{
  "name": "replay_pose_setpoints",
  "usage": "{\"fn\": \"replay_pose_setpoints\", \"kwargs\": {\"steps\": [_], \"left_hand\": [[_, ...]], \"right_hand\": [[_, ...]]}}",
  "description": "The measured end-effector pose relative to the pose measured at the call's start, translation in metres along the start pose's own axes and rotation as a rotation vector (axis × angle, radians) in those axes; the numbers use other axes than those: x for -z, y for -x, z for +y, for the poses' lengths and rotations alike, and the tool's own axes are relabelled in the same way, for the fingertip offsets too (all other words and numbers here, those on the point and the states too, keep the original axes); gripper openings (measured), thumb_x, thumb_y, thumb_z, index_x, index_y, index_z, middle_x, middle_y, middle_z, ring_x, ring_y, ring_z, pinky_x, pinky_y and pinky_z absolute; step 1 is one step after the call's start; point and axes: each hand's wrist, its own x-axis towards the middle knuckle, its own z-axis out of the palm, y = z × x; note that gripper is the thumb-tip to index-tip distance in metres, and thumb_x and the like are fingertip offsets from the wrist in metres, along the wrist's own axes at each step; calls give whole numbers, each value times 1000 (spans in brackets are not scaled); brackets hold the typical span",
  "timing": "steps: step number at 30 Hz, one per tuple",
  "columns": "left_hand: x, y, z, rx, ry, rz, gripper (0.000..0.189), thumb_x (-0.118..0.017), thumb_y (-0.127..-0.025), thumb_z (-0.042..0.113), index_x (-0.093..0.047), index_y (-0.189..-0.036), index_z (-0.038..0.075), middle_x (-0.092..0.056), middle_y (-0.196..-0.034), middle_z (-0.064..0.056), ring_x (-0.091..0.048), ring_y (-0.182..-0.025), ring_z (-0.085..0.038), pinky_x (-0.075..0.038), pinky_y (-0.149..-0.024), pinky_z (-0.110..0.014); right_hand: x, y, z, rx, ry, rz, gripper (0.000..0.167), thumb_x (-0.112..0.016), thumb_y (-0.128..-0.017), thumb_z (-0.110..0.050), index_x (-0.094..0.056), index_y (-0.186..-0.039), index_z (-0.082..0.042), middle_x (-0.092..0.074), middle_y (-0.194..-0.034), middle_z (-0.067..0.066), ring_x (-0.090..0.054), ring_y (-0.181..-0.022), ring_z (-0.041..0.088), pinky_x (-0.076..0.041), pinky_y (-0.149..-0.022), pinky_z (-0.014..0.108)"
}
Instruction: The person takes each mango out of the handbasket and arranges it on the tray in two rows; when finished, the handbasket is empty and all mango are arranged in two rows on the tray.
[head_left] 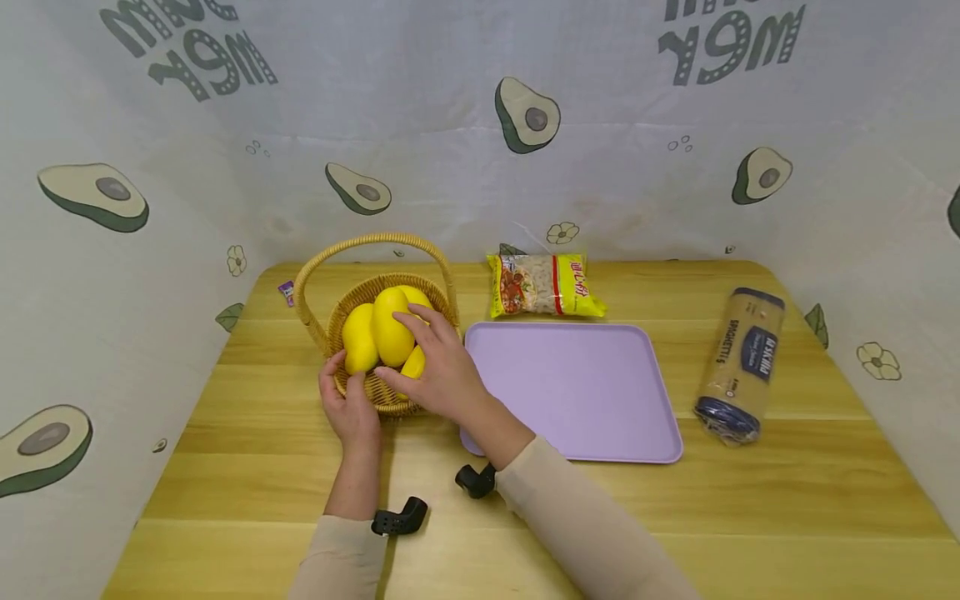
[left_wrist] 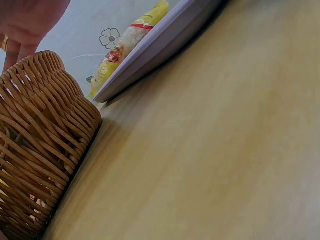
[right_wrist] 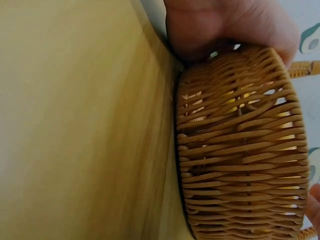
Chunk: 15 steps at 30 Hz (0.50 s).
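In the head view, several smooth yellow mangoes (head_left: 361, 337) lie in a round wicker basket (head_left: 388, 408) with a tall arched handle. My left hand (head_left: 352, 408) holds the basket's near-left rim, its fingertips close against the leftmost mango. Over the basket's right side, my right hand (head_left: 442, 367) has its fingers spread and lightly bent at the middle mango, with its thumb lower down. The right hand partly hides a lower mango. The basket's woven side (left_wrist: 45, 125) fills the left of the left wrist view, and the left hand (right_wrist: 225, 25) leans on it in the right wrist view.
A lilac tray (head_left: 577, 392) lies right of the basket, with a yellow food bag (head_left: 543, 286) behind it. A spaghetti pack (head_left: 742, 362) lies further right. A small purple packet (head_left: 287, 292) is left of the basket. A printed curtain (head_left: 450, 167) stands round the table.
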Motion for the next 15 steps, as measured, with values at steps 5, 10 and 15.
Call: {"fn": "replay_pose_setpoints", "kwargs": {"steps": [5,10,15], "left_hand": [[-1,-1,0,-19,1,19,39,-48,-95,5,-55,-132,10,-43,-156,-5,-30,-151,-21,-24,-124,-44],[-1,-2,0,-33,-9,24,40,-49,-94,3,-54,-133,6,-45,-155,-6,-31,-150,-21,-21,-125,-43],[-2,-1,1,-18,-3,15,40,-48,-95,3,-53,-135,7,-43,-156,-6,-29,-151,-21,-20,-126,-43]], "right_hand": [[-8,-24,2,-38,47,-30,78,-80,-84,-47,-48,-149,-19,-41,-158,9,-45,-143,29,-49,-109,49],[-15,-40,6,-87,97,-52,81,-78,-85,-50,-43,-152,-22,-36,-161,6,-44,-144,27,-48,-111,45],[-20,-44,11,-144,103,-69,84,-77,-85,-53,-41,-155,-23,-33,-164,4,-45,-144,27,-49,-110,45]]}}
